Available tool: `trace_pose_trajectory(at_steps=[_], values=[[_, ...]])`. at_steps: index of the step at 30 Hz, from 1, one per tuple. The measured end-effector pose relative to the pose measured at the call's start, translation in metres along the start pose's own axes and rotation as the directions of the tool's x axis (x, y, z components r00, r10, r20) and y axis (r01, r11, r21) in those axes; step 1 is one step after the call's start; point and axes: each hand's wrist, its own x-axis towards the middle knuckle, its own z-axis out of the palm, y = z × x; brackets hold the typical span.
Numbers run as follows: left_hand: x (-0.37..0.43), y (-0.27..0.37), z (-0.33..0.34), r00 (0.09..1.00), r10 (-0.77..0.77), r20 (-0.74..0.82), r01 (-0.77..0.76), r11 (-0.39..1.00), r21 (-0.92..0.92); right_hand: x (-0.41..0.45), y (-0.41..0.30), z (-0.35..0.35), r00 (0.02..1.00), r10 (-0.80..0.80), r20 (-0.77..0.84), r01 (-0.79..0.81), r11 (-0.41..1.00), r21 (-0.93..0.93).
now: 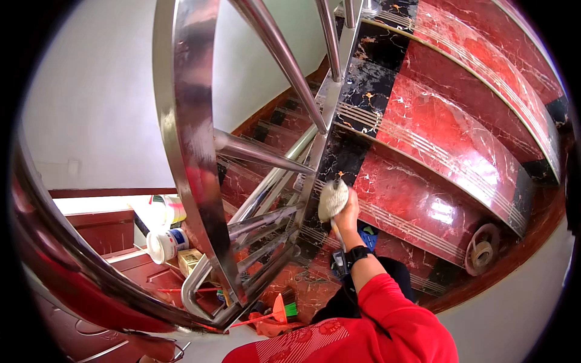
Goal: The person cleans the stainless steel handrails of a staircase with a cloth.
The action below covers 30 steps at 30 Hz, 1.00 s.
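My right hand (348, 213), with a black band at the wrist, is closed on a whitish, fuzzy-looking pad or cloth (333, 202). The pad is blurred; a thin pale rod or cord shows below it. Both are beside the lower rail of the stainless steel balustrade (305, 195), over the black marble edge of a stair. Whether the pad touches the metal I cannot tell. A broad polished steel post (195, 136) rises at the left. My left hand is out of view. Below my right forearm are a blue item (368, 236) and a dark device (339, 263).
Red marble steps (426, 118) curve up on the right, with a round reel (482, 254) on one. At the lower left, beyond the balustrade, are a white bucket (156, 247), a cardboard box (188, 261) and a red door panel (106, 233). An orange-and-green brush (285, 309) lies near the balustrade's foot.
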Motion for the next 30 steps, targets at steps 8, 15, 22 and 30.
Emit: trace_pose_trajectory(at_steps=[8,15,22,30], values=[[-0.003,-0.001,-0.012,1.0,0.022,0.0,-0.021,0.989,0.146,0.133,-0.098,0.001,0.665,-0.7,0.26,0.712,0.7,0.06],[0.001,-0.003,-0.041,0.971,-0.165,-0.175,0.079,0.906,-0.416,0.071,-0.001,0.023,0.806,-0.342,0.483,0.326,0.938,0.118],[0.01,-0.01,-0.017,0.996,0.091,0.023,-0.092,0.993,0.075,0.005,0.071,0.034,0.9,0.238,0.364,-0.435,0.508,0.744],[0.027,0.0,-0.007,0.977,0.146,0.153,-0.176,0.962,0.21,0.099,0.002,0.071,0.743,0.429,0.513,-0.601,0.091,0.794]])
